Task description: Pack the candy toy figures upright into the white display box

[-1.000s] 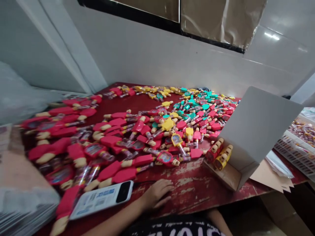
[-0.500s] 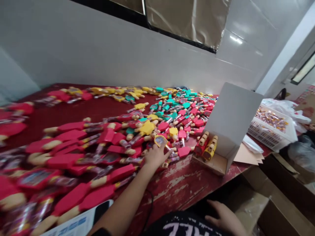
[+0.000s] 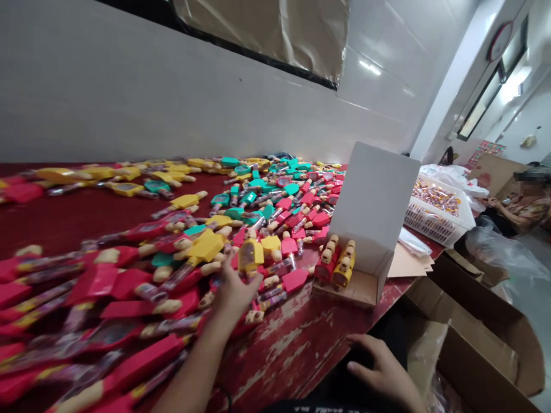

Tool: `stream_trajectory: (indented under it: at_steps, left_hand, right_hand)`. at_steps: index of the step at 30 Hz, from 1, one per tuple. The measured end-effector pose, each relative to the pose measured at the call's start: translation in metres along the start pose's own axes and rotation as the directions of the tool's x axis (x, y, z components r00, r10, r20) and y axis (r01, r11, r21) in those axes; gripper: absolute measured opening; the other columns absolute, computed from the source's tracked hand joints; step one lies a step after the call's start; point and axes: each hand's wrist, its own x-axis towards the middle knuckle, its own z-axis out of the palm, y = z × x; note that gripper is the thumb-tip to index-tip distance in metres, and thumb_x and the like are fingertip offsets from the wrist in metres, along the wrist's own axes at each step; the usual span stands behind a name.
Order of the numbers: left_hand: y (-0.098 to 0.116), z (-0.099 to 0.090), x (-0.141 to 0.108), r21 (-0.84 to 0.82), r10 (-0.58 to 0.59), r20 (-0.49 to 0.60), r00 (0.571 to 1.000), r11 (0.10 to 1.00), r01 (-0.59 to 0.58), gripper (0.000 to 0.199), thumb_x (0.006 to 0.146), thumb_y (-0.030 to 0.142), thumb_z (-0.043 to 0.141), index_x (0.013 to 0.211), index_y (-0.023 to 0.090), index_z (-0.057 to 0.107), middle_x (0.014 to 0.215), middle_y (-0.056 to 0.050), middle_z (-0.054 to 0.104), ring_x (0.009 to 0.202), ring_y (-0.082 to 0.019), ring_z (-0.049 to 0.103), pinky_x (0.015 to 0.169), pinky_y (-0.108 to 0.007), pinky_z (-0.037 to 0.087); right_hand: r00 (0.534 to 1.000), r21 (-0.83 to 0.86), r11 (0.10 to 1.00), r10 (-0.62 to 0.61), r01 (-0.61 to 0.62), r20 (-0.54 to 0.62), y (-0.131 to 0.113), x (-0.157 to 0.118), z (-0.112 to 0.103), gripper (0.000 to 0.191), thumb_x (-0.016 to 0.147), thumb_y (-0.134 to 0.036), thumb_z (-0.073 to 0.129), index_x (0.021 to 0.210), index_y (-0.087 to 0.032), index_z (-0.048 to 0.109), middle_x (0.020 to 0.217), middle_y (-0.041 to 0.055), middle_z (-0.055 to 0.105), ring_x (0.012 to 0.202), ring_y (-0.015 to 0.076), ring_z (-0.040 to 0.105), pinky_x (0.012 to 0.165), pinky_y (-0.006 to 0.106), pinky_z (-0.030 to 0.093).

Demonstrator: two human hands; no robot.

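While my left hand (image 3: 232, 291) reaches over the near side of the heap, its thumb and fingers are clamped on the lower part of a yellow toy (image 3: 251, 256), which stands roughly upright with its pale end at the top; blur hides exactly where each fingertip lands. My right hand (image 3: 383, 367) holds nothing, its thumb and fingers apart, just off the near edge of the red counter (image 3: 275, 355), whose paint is worn.

Around my left hand lie many red toys (image 3: 144, 361), loosely piled, with teal toys (image 3: 256, 192) mixed in farther back and a row of yellow ones near the wall (image 3: 129, 103). To the right of the heap sits a box (image 3: 373, 206) with a tall panel standing up; inside it, side by side, are a red piece (image 3: 326, 265) and a yellow piece (image 3: 344, 268), both with small pale faces. Beyond the box, brown sheets (image 3: 407, 265) lie by a white basket (image 3: 434, 225) of small pieces. Cardboard boxes (image 3: 477, 350) stand below the counter, and another person (image 3: 523, 209) sits farther off at right.
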Motion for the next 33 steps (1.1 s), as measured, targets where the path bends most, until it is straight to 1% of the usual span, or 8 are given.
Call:
stream_trajectory:
  at_steps: [4, 8, 10, 13, 17, 19, 24, 33]
  left_hand:
    - [0.011, 0.03, -0.06, -0.333, 0.423, -0.261, 0.868, 0.804, -0.492, 0.048, 0.079, 0.038, 0.061, 0.118, 0.017, 0.042, 0.076, -0.004, 0.064, 0.056, -0.017, 0.06, 0.051, -0.025, 0.049]
    - [0.031, 0.065, -0.116, -0.146, 0.952, -0.187, 0.242, 0.217, -0.965, 0.013, 0.089, 0.02, 0.047, 0.1, 0.023, 0.053, 0.076, -0.002, 0.064, 0.061, -0.013, 0.06, 0.054, -0.022, 0.048]
    - [0.041, 0.072, -0.127, -0.178, 0.992, -0.093, 0.085, 0.068, -0.982, 0.018, 0.091, 0.019, 0.044, 0.102, 0.025, 0.055, 0.07, 0.001, 0.061, 0.057, -0.011, 0.058, 0.051, -0.02, 0.045]
    - [0.063, 0.064, -0.118, -0.222, 0.995, -0.098, -0.008, -0.03, -0.975, 0.024, 0.092, 0.038, 0.048, 0.111, 0.025, 0.055, 0.083, -0.002, 0.064, 0.067, -0.014, 0.061, 0.057, -0.023, 0.049]
    - [0.113, 0.048, -0.073, -0.203, 0.975, -0.175, 0.135, 0.098, -0.974, 0.032, 0.09, 0.04, 0.05, 0.111, 0.017, 0.058, 0.104, -0.012, 0.064, 0.098, -0.021, 0.06, 0.086, -0.033, 0.051]
    - [0.14, 0.049, -0.049, -0.129, 0.983, -0.013, 0.184, 0.181, -0.975, 0.035, 0.088, 0.04, 0.052, 0.113, 0.017, 0.06, 0.115, -0.011, 0.063, 0.112, -0.026, 0.054, 0.098, -0.042, 0.044]
    - [0.168, 0.065, -0.023, 0.029, 0.858, 0.484, 0.172, 0.181, -0.983, 0.026, 0.085, 0.032, 0.055, 0.106, 0.02, 0.064, 0.137, -0.007, 0.05, 0.136, -0.032, 0.029, 0.107, -0.056, 0.03]
    - [0.17, 0.074, -0.033, 0.108, 0.892, 0.369, 0.26, 0.237, -0.965, 0.017, 0.082, 0.022, 0.054, 0.091, 0.017, 0.068, 0.123, -0.006, 0.06, 0.133, -0.029, 0.034, 0.103, -0.051, 0.036]
  right_hand:
    - [0.983, 0.149, 0.982, -0.091, 0.116, -0.161, -0.004, 0.016, 0.001, 0.06, 0.082, -0.061, 0.053, 0.13, -0.023, 0.053, 0.12, 0.0111, 0.062, 0.112, 0.0269, 0.057, 0.101, 0.043, 0.042]
    - [0.911, 0.368, 0.867, -0.2, 0.337, -0.362, -0.018, 0.034, 0.001, 0.065, 0.077, -0.068, 0.054, 0.121, -0.02, 0.056, 0.115, 0.0128, 0.063, 0.108, 0.0266, 0.059, 0.093, 0.039, 0.049]
    - [0.863, 0.454, 0.817, -0.099, 0.355, -0.496, -0.022, 0.044, -0.005, 0.045, 0.078, -0.06, 0.058, 0.095, -0.018, 0.062, 0.096, 0.0106, 0.066, 0.09, 0.0236, 0.064, 0.078, 0.035, 0.054]
    - [0.74, 0.518, 0.758, 0.07, 0.396, -0.669, -0.02, 0.061, -0.026, 0.025, 0.078, -0.041, 0.063, 0.074, -0.019, 0.051, 0.072, 0.0025, 0.063, 0.068, 0.0175, 0.062, 0.062, 0.029, 0.052]
    - [0.404, 0.155, 0.821, -0.099, 0.55, -0.909, -0.013, 0.094, -0.066, 0.013, 0.075, -0.027, 0.056, 0.074, -0.021, 0.046, 0.074, -0.0005, 0.058, 0.067, 0.0152, 0.06, 0.062, 0.028, 0.049]
    - [0.297, -0.079, 0.839, -0.276, 0.539, -0.914, -0.011, 0.114, -0.077, 0.01, 0.073, -0.027, 0.055, 0.072, -0.021, 0.046, 0.072, -0.0007, 0.056, 0.065, 0.014, 0.056, 0.061, 0.028, 0.047]
    - [0.374, -0.25, 0.817, -0.48, 0.519, -0.794, -0.002, 0.148, -0.059, 0.011, 0.07, -0.026, 0.058, 0.067, -0.021, 0.049, 0.064, 0.0001, 0.059, 0.058, 0.0143, 0.057, 0.055, 0.028, 0.047]
    - [0.426, -0.335, 0.85, -0.5, 0.406, -0.753, 0.003, 0.153, -0.028, 0.011, 0.075, -0.024, 0.052, 0.067, -0.022, 0.045, 0.059, -0.002, 0.053, 0.053, 0.0127, 0.052, 0.052, 0.025, 0.041]
